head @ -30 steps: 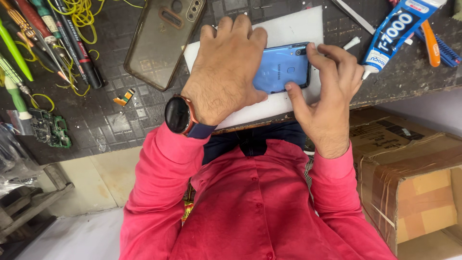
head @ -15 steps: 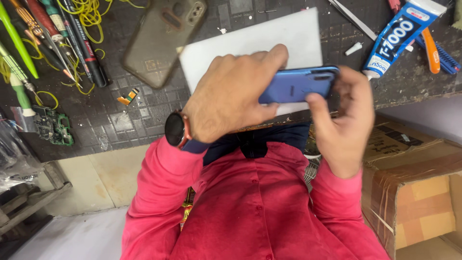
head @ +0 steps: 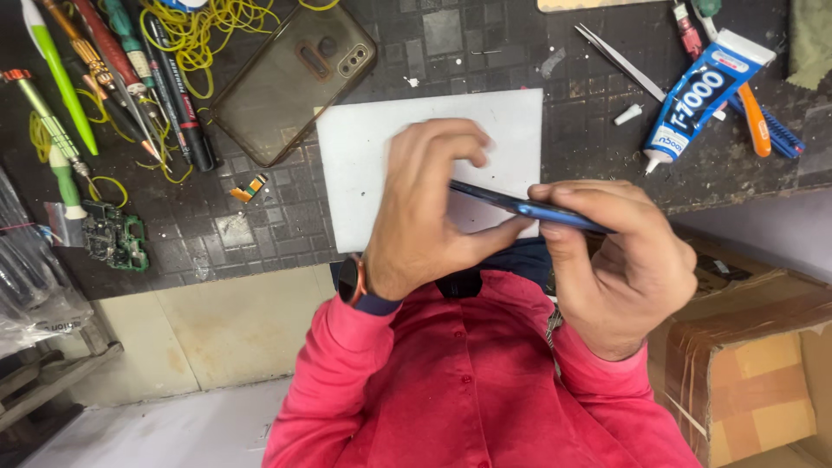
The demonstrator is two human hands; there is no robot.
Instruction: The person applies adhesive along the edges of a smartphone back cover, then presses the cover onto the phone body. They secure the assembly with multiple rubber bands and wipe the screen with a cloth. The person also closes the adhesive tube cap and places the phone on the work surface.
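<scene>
The dark gridded work mat (head: 260, 234) takes up the upper half of the view, with a cardboard box (head: 754, 364) off its edge at about four o'clock. On the mat lies a white board (head: 364, 173), roughly at centre, and above it at ten o'clock a clear smoky phone case (head: 295, 82) lies empty, its camera cut-out showing. So the cover is already off the phone, and that part of the work looks done.

The left hand (head: 429, 212) and right hand (head: 620, 260) hold a blue phone (head: 529, 208) between them, raised over the lower edge of the white board and turned edge-on to the camera. The left fingers curl over the phone's upper end with the thumb pressed under it; the right fingers are closed along its lower end, thumb on top. Both grips are tight on the phone. Whether its back has begun to part from the body cannot be told, since only the thin edge shows. I judge the work on the phone itself to be at an early or middle stage.

At one o'clock a glue tube (head: 698, 100) lies with its cap (head: 628, 113) off, beside tweezers (head: 620, 61). At nine o'clock sit a small green circuit board (head: 113, 236) and, above it, a row of screwdrivers and pens (head: 113, 78).
</scene>
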